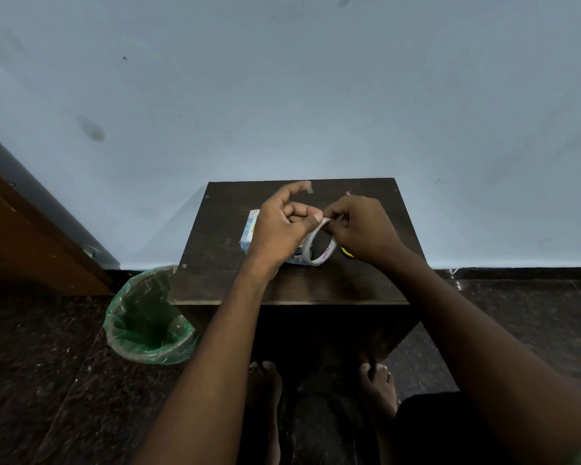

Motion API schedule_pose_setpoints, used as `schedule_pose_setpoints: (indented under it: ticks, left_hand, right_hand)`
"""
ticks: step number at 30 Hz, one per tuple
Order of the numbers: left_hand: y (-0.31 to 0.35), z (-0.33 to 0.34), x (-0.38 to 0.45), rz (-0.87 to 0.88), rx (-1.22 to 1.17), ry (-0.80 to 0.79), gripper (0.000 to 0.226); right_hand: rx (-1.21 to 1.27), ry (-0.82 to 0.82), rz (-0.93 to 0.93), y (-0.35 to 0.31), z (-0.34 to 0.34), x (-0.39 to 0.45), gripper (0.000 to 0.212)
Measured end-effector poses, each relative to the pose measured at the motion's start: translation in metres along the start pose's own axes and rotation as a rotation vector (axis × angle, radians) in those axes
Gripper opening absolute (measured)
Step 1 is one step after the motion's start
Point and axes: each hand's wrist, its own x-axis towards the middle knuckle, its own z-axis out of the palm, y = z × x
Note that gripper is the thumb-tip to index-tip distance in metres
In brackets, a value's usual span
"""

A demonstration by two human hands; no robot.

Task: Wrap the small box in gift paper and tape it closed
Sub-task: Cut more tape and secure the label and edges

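Head view, near to far: bare feet (319,391) on dark speckled floor, and to the left a bin lined with a green bag (148,317) just beside the near left corner of the dark wooden stool-table (215,280). Both forearms reach over its top. Left hand (282,229) holds the tape roll (317,246) upright, thumb pressed on the rim, fingers curled round it; a short cut strip of tape (310,187) sticks to the raised index fingertip. Right hand (359,226) is closed at the roll's top edge, fingertips pinching there, seemingly picking at the loose tape end; the exact contact is too small to tell. Under and behind the left hand lies the small box in blue patterned gift paper (249,231), flat on the table, mostly hidden, paper already round it. A yellow object (348,252) peeks out under the right wrist; identity unclear. Judgement: parcel looks light and likely to slide on smooth wood, paper thin and easily torn or creased; best steadied by pressing flat on top near the seam while taping. Tape is sticky and floppy; hold it by its ends.
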Motion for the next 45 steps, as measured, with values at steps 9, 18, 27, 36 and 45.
schedule_pose_setpoints:
  ticks: [9,18,27,36,45]
  left_hand:
    - [0.011,0.004,0.001,-0.191,-0.179,0.109,0.056]
    - [0.002,0.001,0.003,-0.121,-0.022,0.127,0.056]
    - [-0.003,-0.019,0.002,0.022,0.265,0.09,0.037]
    - [-0.006,-0.03,-0.008,0.096,0.371,-0.027,0.044]
    - [-0.011,-0.045,-0.007,0.11,0.251,-0.04,0.05]
  right_hand:
    - [-0.033,0.227,-0.051,-0.007,-0.002,-0.002,0.02]
    - [-0.034,0.237,-0.083,-0.007,-0.005,-0.001,0.021]
    - [-0.067,0.377,0.118,0.003,-0.018,0.006,0.026]
    - [-0.303,-0.074,0.144,0.011,0.007,-0.001,0.02]
    - [0.152,0.138,0.086,-0.029,0.009,-0.012,0.017]
